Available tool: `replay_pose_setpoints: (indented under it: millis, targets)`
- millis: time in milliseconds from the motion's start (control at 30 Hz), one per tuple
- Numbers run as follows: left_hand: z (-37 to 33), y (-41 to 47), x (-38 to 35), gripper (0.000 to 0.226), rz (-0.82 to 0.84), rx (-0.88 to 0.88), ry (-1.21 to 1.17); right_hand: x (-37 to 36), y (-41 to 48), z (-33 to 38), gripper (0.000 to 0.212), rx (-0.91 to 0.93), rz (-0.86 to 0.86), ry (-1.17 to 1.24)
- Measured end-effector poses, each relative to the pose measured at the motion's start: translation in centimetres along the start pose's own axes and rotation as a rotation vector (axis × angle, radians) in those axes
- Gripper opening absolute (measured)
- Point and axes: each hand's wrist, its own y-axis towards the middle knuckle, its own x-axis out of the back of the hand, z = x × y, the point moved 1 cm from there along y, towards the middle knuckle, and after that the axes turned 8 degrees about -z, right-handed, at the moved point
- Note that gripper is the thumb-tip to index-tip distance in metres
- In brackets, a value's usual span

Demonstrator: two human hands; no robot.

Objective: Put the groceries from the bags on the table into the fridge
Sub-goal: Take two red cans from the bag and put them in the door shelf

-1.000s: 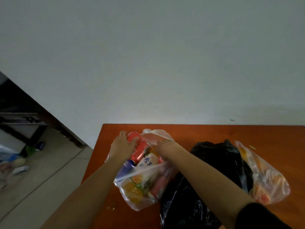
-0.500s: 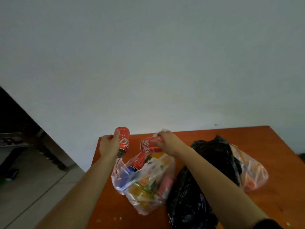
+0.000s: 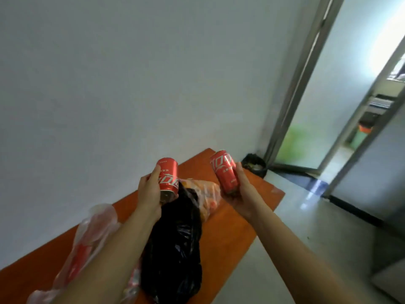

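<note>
Left grip (image 3: 150, 191): fingers curled round the left can (image 3: 167, 177), thumb up along its near side. The can is held in the air above the black bag (image 3: 175, 249), close to upright, with its dull metal end showing at the bottom.

Right grip (image 3: 243, 194): curled round the right can (image 3: 224, 171) from the right and from below. The can tilts, upper end leaning left, over the far end of the desk (image 3: 241, 216). The two cans are apart, not touching.

Both cans: smooth red metal cylinders, glossy, with white lettering; the print is blurred.

Desk: flat orange-brown top. On it lies the black bag, crinkled shiny plastic and opaque. A clear bag (image 3: 87, 238) lies left of it with red shapes showing through the thin film. A second clear bag (image 3: 207, 194) lies at the black bag's far end and holds orange items.

A dark round bin (image 3: 254, 164) stands on the pale floor (image 3: 306, 216) past the desk.
</note>
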Motion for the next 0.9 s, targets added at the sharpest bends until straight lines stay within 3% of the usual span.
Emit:
replay_pose_setpoints:
  millis: [100, 200, 300, 433, 600, 900]
  targets:
    - [1.5, -5.2, -8.7, 0.069, 0.284, 0.044, 0.046, 7.1, -3.4, 5.0, 0.064, 0.125, -0.089, 0.117]
    - [4.2, -12.0, -16.3, 0.084, 0.547, 0.051, 0.117, 15.7, -7.2, 9.2, 0.042, 0.258, -0.155, 0.128]
    - [8.5, -20.0, -22.6, 0.081, 0.717, -0.058, 0.255, 25.5, -11.2, 12.4, 0.067, 0.397, -0.288, 0.105]
    - [15.3, -31.6, -29.4, 0.067, 0.811, -0.327, 0.406, 39.0, -17.2, 15.4, 0.050, 0.538, -0.514, 0.099]
    - [20.8, -45.2, -36.9, 0.063, 0.849, -0.508, 0.392, 54.2, -24.6, 19.5, 0.051, 0.681, -0.775, 0.022]
    - [25.8, -59.7, -50.1, 0.070, 1.010, -0.814, 0.331, 69.5, -30.7, 28.5, 0.061, 0.891, -1.000, -0.162]
